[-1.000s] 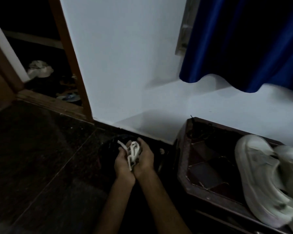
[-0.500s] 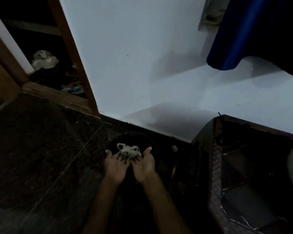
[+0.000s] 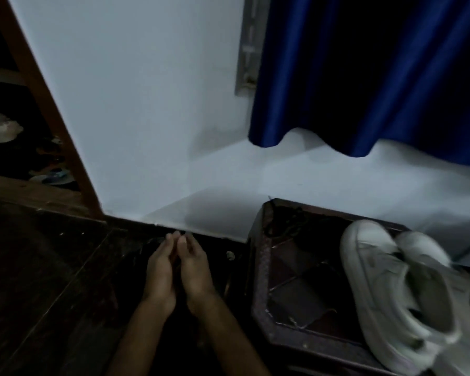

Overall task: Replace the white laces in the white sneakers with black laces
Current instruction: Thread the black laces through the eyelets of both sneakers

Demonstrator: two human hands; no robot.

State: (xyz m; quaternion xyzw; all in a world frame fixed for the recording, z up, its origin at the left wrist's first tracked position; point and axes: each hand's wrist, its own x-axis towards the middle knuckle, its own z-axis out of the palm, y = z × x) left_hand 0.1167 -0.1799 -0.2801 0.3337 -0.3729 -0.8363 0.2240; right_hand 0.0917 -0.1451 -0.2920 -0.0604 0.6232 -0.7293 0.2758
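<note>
Both bare hands hang low over the dark polished floor [image 3: 52, 267], side by side and almost touching: the left hand [image 3: 159, 275] and the right hand [image 3: 194, 272] have their fingers [image 3: 171, 238] loosely curled, slack and apart, and nothing shows in them, though the gap between the palms is too dark to be sure.

The pair of white chunky-soled sneakers [image 3: 399, 289] lies well off to the right of the fingers, on the small dark wooden tabletop with a raised rim [image 3: 258, 267]. A tangle of dark cord, probably the black laces [image 3: 285, 221], sits on the far left corner of that tabletop, up and to the right of the fingers. No white laces can be made out anywhere.

The main risk is the light: black laces on dark wood are hard to see, so a reach could snag a loop and drag the tangle over the rim onto the equally dark floor. The sneakers hang over the near right edge, and a careless tug may tip them off.

Room is tight ahead: the pale painted wall [image 3: 147, 104] meets the floor just beyond the fingertips, and the tabletop's rim stands near on the right. To the left and towards the body the floor looks open.
</note>
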